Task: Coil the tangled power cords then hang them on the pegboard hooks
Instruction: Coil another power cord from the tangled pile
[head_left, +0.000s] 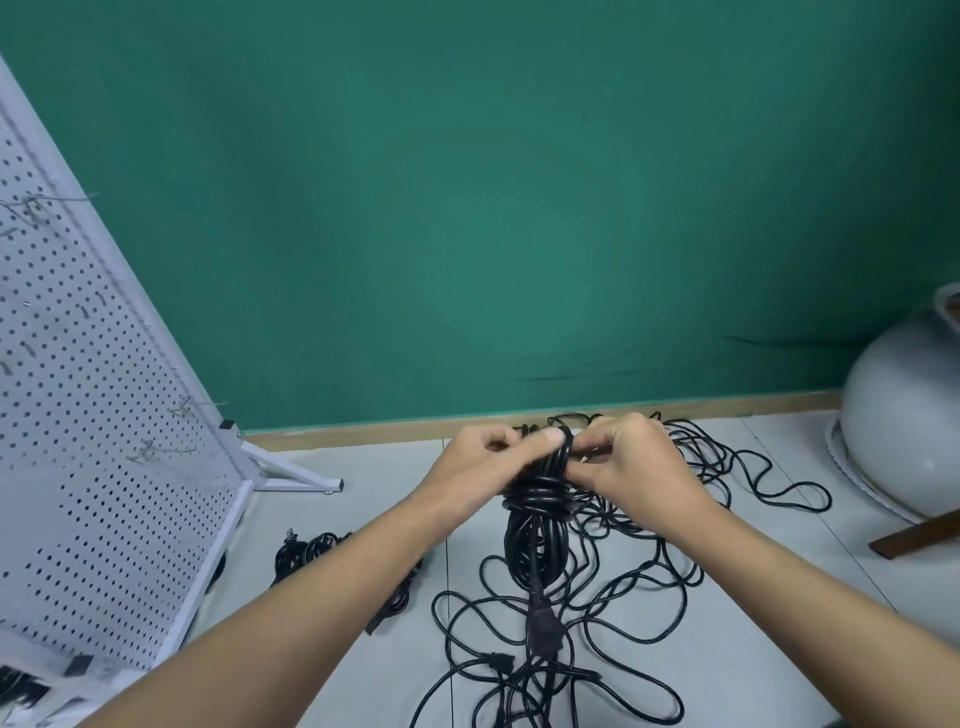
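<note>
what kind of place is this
Probably a staged indoor set: a green fabric backdrop covers the wall, a freestanding white pegboard stands on the tiled floor, and tangled black power cords lie there.

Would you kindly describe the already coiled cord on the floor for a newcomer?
Find the white pegboard on the left; follow its frame to the floor. Just right of it, partly behind the left forearm, lies a compact black bundle with a plug poking up. Unlike the loose cords sprawled further right and the coil gripped by the left hand and right hand, it is tightly gathered.
</note>
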